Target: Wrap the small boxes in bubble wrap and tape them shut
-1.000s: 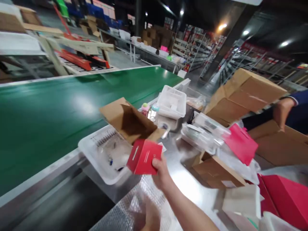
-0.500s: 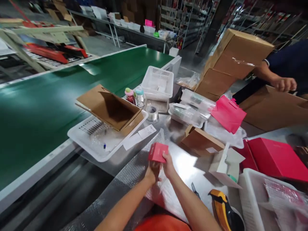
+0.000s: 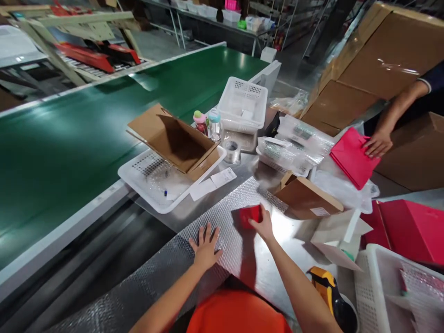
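Observation:
My right hand (image 3: 262,225) grips a small red box (image 3: 249,216) by its right side, over the bubble wrap. My left hand (image 3: 206,249) lies with fingers spread on the sheet of bubble wrap (image 3: 166,267), left of the box and holding nothing. The wrap stretches diagonally over the metal table (image 3: 284,240). Right of the box lie an open brown carton (image 3: 307,196) and an open white box (image 3: 335,238). A yellow and black tape dispenser (image 3: 328,291) is beside my right forearm.
A white tray (image 3: 130,173) bears an open cardboard box (image 3: 173,143). Close by are a tape roll (image 3: 231,151) and paper slips (image 3: 213,182). The green conveyor belt (image 3: 86,138) runs along the left. At right, a co-worker's hand (image 3: 381,141) touches pink bags (image 3: 354,157).
My left hand has let go of the red box and moved left onto the bubble wrap. My right hand keeps the box, now lower. The co-worker's hand has reached the pink bags.

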Demonstrator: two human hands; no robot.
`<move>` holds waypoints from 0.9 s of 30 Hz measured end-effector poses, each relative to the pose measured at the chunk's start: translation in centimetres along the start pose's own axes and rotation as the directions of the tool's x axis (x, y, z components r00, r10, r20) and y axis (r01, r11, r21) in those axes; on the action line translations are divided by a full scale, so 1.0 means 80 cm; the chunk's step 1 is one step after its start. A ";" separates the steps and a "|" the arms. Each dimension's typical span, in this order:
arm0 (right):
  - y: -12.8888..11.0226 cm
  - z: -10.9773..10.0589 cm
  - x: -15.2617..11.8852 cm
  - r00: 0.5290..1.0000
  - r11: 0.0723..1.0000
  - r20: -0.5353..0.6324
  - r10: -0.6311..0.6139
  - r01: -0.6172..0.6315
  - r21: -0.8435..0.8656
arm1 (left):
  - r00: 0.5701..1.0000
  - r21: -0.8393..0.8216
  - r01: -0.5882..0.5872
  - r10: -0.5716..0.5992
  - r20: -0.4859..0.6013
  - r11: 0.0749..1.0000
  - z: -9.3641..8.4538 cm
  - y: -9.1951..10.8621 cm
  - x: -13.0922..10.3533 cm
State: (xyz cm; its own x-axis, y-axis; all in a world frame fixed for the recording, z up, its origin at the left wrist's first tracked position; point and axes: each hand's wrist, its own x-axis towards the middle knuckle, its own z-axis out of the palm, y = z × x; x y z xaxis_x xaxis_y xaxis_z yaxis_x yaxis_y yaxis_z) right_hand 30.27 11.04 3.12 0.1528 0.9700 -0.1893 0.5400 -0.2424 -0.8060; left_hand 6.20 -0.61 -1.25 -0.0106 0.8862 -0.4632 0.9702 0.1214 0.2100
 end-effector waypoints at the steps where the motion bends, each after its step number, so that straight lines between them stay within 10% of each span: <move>1: -0.011 0.011 -0.008 0.995 0.989 0.069 -0.074 0.082 -0.124 | 1.000 -0.016 -0.004 0.004 -0.001 1.000 0.000 0.000 0.003; 9: -0.079 0.083 -0.052 0.928 0.805 0.350 -0.127 0.303 -0.510 | 1.000 -0.110 -0.029 0.030 0.006 0.994 0.005 -0.006 0.005; 15: -0.103 0.090 -0.060 0.914 0.815 0.391 0.111 0.142 -0.561 | 0.999 -0.120 -0.031 0.032 0.012 0.992 0.005 -0.006 0.005; 27: -0.113 0.087 -0.069 0.923 0.779 0.363 0.130 0.132 -0.614 | 0.997 -0.051 0.002 0.002 0.079 0.999 -0.007 0.001 -0.001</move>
State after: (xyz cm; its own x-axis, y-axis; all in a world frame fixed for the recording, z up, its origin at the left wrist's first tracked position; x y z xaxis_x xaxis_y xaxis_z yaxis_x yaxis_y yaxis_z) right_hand 18.75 8.05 7.54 -0.0893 0.8711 -0.4828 0.9484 -0.0736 -0.3083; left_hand 6.12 -0.44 -0.72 0.0104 0.8484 -0.5292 0.9565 0.1458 0.2526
